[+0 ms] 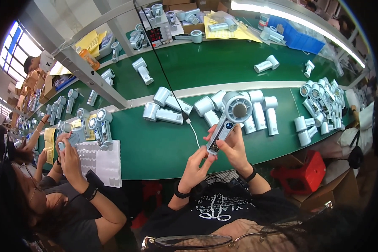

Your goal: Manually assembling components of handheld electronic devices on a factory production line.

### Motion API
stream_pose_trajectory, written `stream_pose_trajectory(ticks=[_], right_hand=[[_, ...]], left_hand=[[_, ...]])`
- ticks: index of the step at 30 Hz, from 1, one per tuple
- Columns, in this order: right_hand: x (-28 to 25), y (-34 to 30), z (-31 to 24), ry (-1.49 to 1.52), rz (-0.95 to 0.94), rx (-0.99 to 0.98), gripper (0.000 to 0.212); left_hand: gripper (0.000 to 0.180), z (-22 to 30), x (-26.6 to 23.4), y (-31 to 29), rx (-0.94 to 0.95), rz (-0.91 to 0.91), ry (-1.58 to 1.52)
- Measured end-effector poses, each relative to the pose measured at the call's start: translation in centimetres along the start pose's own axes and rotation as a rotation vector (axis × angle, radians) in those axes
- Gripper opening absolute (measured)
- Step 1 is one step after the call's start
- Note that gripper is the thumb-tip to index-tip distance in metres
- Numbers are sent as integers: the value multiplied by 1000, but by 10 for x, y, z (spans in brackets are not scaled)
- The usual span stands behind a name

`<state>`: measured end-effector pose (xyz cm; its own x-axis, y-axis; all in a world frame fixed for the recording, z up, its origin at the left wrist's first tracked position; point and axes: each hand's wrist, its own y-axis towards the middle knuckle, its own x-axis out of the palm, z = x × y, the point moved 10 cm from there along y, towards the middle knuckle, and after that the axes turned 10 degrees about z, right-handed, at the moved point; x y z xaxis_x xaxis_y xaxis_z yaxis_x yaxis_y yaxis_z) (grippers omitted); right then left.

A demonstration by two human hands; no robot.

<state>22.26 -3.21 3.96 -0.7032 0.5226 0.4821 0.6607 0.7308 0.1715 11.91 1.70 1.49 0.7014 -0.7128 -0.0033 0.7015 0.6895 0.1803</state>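
Note:
A light-blue handheld fan [238,108] is tilted above the bench in front of me, its round head up and its handle slanting down to the left. The handle's front is uncovered, showing a small round blue-lit part and inner parts. My right hand [235,149] is closed round the handle, thumb on its lower front. My left hand [196,167] pinches at the handle's bottom end, where a white cable [194,131] runs into its fingers. The fingers hide the cable's tip, so I cannot tell whether it is plugged in.
Several similar fans [256,110] lie right behind my hands. Two more fans [166,107] lie left of the hanging black cord [166,71]. A fan pile [323,103] covers the bench's right end. At left a co-worker's hands [69,153] hold a fan part. A red stool [304,172] stands lower right.

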Motion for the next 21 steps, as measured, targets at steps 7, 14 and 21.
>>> stream_pose_trajectory(ticks=[7, 14, 21], right_hand=[[-3, -3, -10, -172, -24, -38, 67], [-11, -5, -30, -467, -65, -52, 83], [-26, 32, -96, -678, -183, -391, 97]], left_hand=[[18, 0, -7, 1, 16, 142, -55], [21, 6, -13, -6, -19, 93, -305], [39, 1, -14, -9, -95, 10, -353]])
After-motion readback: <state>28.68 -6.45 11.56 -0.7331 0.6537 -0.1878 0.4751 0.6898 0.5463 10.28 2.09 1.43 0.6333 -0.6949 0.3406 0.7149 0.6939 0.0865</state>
